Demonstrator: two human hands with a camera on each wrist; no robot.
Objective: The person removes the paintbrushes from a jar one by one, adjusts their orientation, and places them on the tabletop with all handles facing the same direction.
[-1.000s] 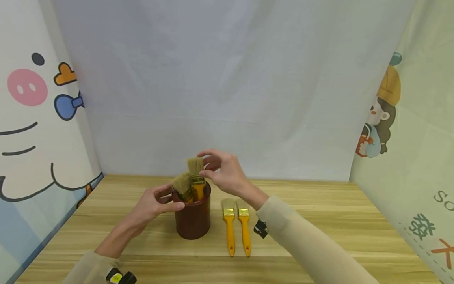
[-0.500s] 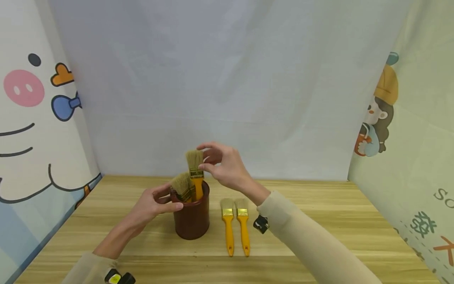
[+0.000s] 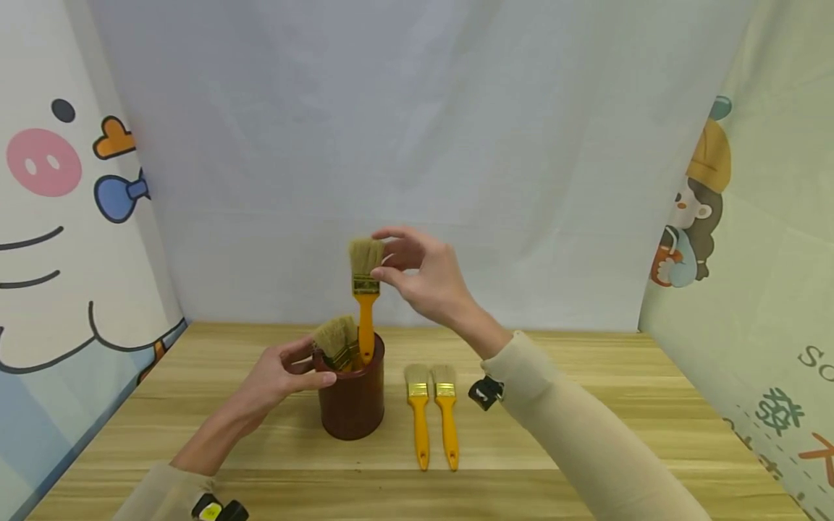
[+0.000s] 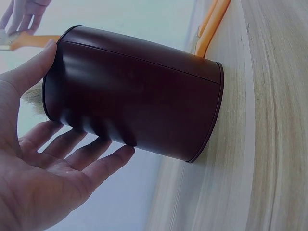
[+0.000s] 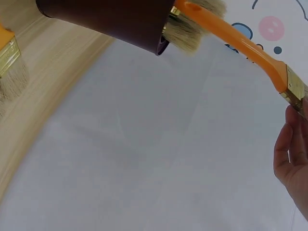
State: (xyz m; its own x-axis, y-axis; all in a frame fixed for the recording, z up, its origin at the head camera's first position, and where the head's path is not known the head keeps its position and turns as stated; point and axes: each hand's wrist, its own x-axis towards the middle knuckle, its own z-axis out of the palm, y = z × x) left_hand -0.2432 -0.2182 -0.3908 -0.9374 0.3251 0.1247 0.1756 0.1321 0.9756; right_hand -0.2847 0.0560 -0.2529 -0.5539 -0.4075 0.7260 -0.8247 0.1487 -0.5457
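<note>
In the head view my right hand (image 3: 430,278) pinches a paintbrush (image 3: 366,300) near its metal band, bristles up. The orange handle hangs down over the mouth of a dark red cylindrical holder (image 3: 352,409). My left hand (image 3: 276,376) holds that holder at its rim, thumb on the near side. Bristles of more paintbrushes (image 3: 335,339) stick out of the holder, leaning left. From the left wrist view, the thumb and fingers (image 4: 108,161) lie around the holder's wall (image 4: 139,96). The right wrist view shows the raised paintbrush's orange handle (image 5: 236,41) crossing the holder's mouth.
Two paintbrushes (image 3: 421,420) with orange handles lie side by side on the wooden table (image 3: 586,412), right of the holder, bristles away from me. A pale cloth (image 3: 456,145) hangs behind the table, with printed cloths (image 3: 749,304) at both sides.
My right hand has risen with the paintbrush, drawing its handle up out of the holder so that nearly all of it shows. My left hand stays on the holder.
</note>
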